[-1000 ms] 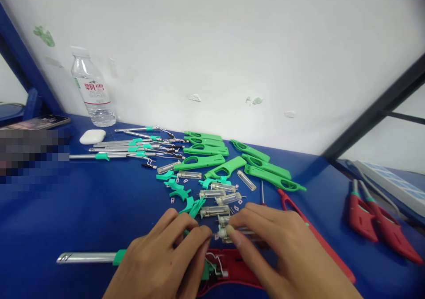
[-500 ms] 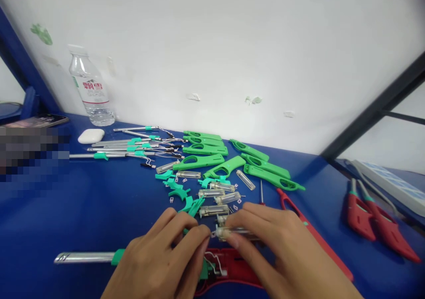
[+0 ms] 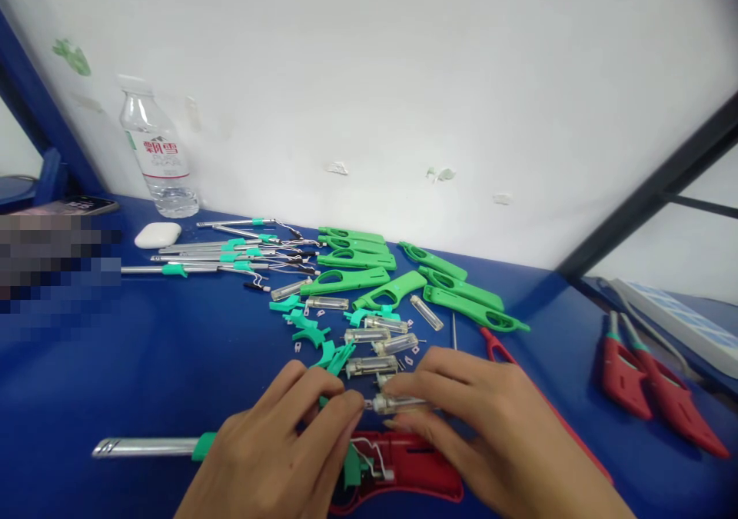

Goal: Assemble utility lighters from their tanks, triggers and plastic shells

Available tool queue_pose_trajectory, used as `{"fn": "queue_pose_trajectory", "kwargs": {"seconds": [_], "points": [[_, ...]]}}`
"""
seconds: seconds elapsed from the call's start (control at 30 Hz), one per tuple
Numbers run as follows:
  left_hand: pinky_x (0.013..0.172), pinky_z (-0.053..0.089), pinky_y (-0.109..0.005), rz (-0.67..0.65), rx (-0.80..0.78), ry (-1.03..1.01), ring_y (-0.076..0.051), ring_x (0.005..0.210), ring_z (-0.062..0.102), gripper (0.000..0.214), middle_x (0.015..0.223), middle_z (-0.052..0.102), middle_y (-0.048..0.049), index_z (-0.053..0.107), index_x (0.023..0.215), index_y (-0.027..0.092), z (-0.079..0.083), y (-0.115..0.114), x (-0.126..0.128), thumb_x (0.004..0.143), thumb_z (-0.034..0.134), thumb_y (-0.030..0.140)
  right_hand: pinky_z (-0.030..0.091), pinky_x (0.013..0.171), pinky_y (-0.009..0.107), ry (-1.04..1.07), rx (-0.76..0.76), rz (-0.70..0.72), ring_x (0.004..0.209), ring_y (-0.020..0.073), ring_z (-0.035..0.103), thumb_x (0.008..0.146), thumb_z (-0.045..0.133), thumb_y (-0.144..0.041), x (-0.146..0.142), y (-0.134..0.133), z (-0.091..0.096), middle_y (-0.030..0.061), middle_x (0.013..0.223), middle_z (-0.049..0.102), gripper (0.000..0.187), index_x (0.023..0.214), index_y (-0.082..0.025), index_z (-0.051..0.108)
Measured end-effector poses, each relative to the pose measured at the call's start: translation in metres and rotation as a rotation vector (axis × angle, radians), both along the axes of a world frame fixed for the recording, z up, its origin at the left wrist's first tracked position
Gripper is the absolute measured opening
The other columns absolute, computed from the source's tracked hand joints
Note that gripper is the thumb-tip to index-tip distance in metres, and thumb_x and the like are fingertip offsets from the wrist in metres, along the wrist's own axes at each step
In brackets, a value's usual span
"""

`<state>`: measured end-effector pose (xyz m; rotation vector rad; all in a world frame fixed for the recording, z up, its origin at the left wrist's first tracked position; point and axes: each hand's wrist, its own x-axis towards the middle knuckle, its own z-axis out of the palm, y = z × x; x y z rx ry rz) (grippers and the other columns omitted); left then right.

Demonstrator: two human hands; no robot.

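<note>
Holding a clear tank [image 3: 397, 404] between its thumb and fingers, the right hand [image 3: 478, 419] reaches in from the lower right. The tank lies on its side in that grip, its narrow end pointing toward the left hand [image 3: 282, 442] and its far end hidden under the fingers. The left hand is closed, its fingertips drawn together on a small clip [image 3: 367, 404] that shows just beyond them. The clip sits right at the tank's tip, between the two hands; whether clip and tank touch, I cannot tell.

Below the fingers, a red shell [image 3: 423, 457] lies open on the blue table [image 3: 144, 365], partly covered by the left hand. White wires [image 3: 377, 450] and a green piece [image 3: 353, 469] rest inside it. To the left of that hand, a metal tube [image 3: 147, 447] with a green collar [image 3: 203, 447] sticks out along the table.

Just beyond the fingertips are more clear tanks, the nearest fully visible one [image 3: 372, 366] lying flat, with teal triggers [image 3: 311, 334] to their left. Green shells [image 3: 346, 278] lie farther back, near the wall, and thin metal rods [image 3: 196, 270] with wires lie to their left. Well to the right of the right hand, two red lighters [image 3: 626, 380] rest side by side.
</note>
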<state>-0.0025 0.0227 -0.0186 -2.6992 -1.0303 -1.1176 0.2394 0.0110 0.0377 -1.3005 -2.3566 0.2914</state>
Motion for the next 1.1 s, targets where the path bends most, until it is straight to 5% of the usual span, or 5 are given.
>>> {"fn": "queue_pose_trajectory", "kwargs": {"seconds": [0.27, 0.8, 1.1], "points": [[0.062, 0.059, -0.029, 0.021, 0.062, 0.101, -0.022, 0.087, 0.062, 0.037, 0.103, 0.068, -0.0052, 0.064, 0.123, 0.021, -0.008, 0.001, -0.006, 0.096, 0.048, 0.002, 0.054, 0.069, 0.024, -0.033, 0.009, 0.011, 0.080, 0.0169, 0.071, 0.103, 0.066, -0.024, 0.001, -0.001, 0.000, -0.0021, 0.096, 0.074, 0.018, 0.117, -0.032, 0.075], [0.069, 0.060, -0.028, 0.007, 0.185, 0.112, -0.026, 0.107, 0.064, 0.034, 0.113, 0.072, -0.0094, 0.065, 0.131, 0.015, -0.011, 0.001, -0.007, 0.101, 0.052, 0.007, 0.054, 0.068, 0.022, -0.091, 0.020, 0.014, 0.077, 0.0151, 0.072, 0.106, 0.062, -0.025, -0.002, -0.002, 0.002, 0.0006, 0.092, 0.075, 0.016, 0.108, -0.027, 0.078], [0.075, 0.063, -0.027, 0.025, 0.198, 0.119, -0.022, 0.102, 0.070, 0.034, 0.110, 0.075, -0.0083, 0.068, 0.128, 0.017, -0.007, -0.002, -0.009, 0.102, 0.048, 0.008, 0.054, 0.070, 0.024, -0.067, -0.015, 0.019, 0.080, 0.0155, 0.072, 0.106, 0.063, -0.025, -0.001, -0.002, 0.002, -0.0009, 0.093, 0.075, 0.014, 0.109, -0.028, 0.077]]}}
